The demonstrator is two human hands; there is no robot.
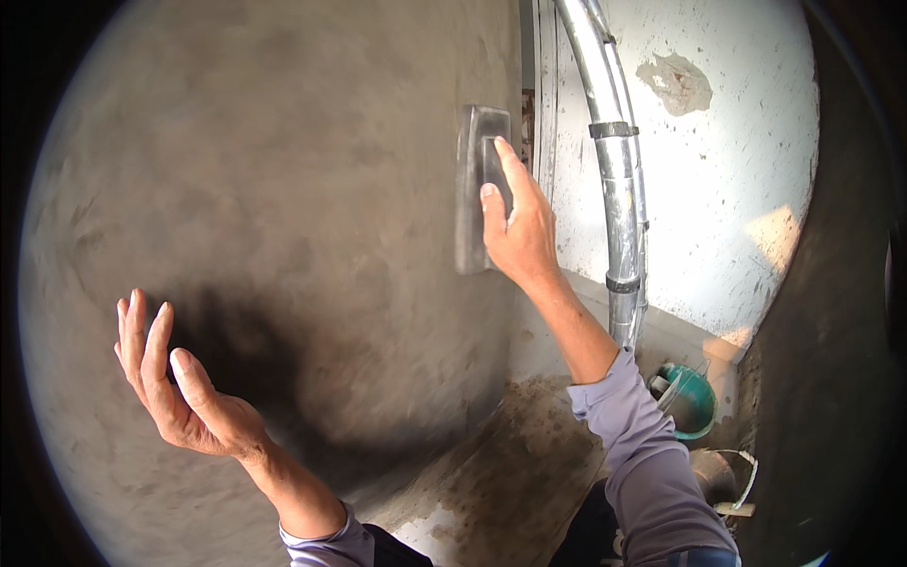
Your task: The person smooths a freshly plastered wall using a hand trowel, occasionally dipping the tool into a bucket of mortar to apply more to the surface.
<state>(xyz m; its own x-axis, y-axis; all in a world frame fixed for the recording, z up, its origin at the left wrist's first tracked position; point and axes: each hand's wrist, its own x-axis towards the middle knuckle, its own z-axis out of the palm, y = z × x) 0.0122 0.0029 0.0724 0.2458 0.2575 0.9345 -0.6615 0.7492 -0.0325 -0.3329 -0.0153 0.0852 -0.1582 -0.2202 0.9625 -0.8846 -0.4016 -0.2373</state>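
My right hand (522, 227) grips a grey rectangular plastering float (470, 203) by its back, index finger stretched along it and thumb on the near side. The float stands upright against the grey plastered wall (312, 170), close to the wall's right edge. At the lower left, my left hand (184, 392) is raised beside the same wall with its palm turned up and fingers apart, holding nothing. A dark shadow falls on the plaster to the right of this hand. The float's handle is mostly hidden by my right fingers.
Silver pipes (619, 189) with dark clamps run down right of the plastered wall, before a white wall (718, 161) with a chipped patch. Below stand a green bucket (694, 406) holding tools and another bucket (715, 475) with a wire handle. The floor (529, 454) is stained.
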